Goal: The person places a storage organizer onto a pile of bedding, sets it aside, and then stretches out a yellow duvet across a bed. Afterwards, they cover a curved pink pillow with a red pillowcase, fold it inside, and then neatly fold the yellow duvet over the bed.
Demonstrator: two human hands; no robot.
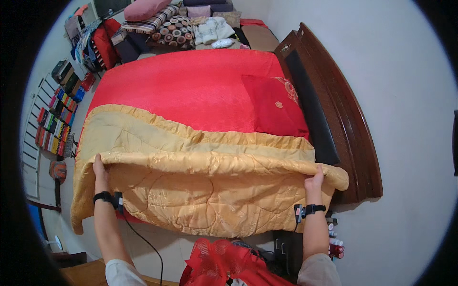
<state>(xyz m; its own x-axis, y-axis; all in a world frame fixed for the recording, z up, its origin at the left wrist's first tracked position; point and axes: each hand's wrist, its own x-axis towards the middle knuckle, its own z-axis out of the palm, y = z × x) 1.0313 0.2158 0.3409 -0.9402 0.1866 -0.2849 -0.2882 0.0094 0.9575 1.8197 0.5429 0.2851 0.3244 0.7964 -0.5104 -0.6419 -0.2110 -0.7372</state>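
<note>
A shiny gold quilt (210, 200) lies along the near side of the bed, its far part folded so that a paler lining (129, 136) shows. Along the fold a thick ridge runs across between my hands. My left hand (98, 168) grips this ridge near its left end, thumb on top, with the other fingers mostly hidden. At the headboard end, my right hand (315, 180) is closed on the same ridge. Both arms reach forward, and each wrist wears a black strap with a small device. The quilt's near edge hangs over the bed's side.
Beyond the quilt spreads a red bedsheet (181, 86) with a red pillow (276, 107) beside the dark wooden headboard (334, 105). Cushions and bedding (174, 31) are piled at the back. Stacked boxes (55, 124) and hanging clothes stand left; a dark cabinet (288, 250) stands near right.
</note>
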